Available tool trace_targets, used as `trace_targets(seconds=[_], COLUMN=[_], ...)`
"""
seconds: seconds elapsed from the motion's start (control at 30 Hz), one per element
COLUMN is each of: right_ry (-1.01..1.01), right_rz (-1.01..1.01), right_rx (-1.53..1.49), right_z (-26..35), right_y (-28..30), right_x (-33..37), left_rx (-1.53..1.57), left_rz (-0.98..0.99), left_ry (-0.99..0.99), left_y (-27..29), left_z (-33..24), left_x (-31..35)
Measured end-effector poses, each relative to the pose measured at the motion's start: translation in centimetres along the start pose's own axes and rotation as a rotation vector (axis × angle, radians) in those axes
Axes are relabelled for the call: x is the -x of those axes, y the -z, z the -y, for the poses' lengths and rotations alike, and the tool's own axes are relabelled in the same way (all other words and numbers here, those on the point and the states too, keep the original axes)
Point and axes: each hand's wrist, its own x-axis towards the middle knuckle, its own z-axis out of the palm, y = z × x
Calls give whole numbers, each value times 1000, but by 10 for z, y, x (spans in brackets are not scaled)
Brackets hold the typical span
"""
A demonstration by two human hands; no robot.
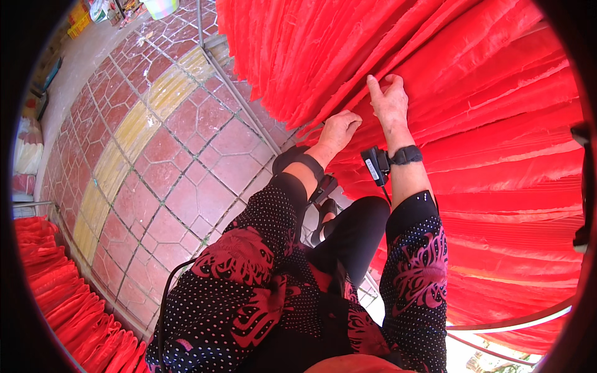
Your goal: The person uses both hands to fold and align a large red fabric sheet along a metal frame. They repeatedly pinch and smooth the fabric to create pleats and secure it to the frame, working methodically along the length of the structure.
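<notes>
Many thin sheets of red cloth (485,124) hang side by side in a dense row, filling the upper middle and right. My left hand (339,132) is at the near lower edge of these sheets, its fingers curled together on a cloth edge. To its right and slightly farther off, my right hand (390,104) rests against the cloth. Its thumb and forefinger stand apart, and the other fingers are partly hidden. Both wrists wear black straps, with a small black device (375,166) beside the right one.
A thin metal rail (242,102) runs along the left side of the hanging cloth. More folded red cloth (74,304) hangs at the lower left. Reddish paving (180,186) with a yellow strip (115,168) lies between. A pale tub (161,7) stands at the far top.
</notes>
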Motion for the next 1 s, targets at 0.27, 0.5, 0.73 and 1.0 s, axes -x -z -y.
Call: trace_targets(seconds=[0.27, 0.5, 0.73, 1.0], right_ry=[-52, -21, -3, 39], right_rz=[48, 75, 66, 167], right_rx=[-206, -388, -539, -617], right_z=[-6, -15, -17, -22], right_y=[16, 27, 25, 15], right_x=[7, 27, 38, 29], left_rx=[16, 111, 155, 222], left_rz=[-151, -87, -11, -77], left_ry=[40, 208, 47, 31], left_y=[3, 5, -3, -7], left_z=[2, -15, -12, 6], left_x=[-4, -4, -4, -6])
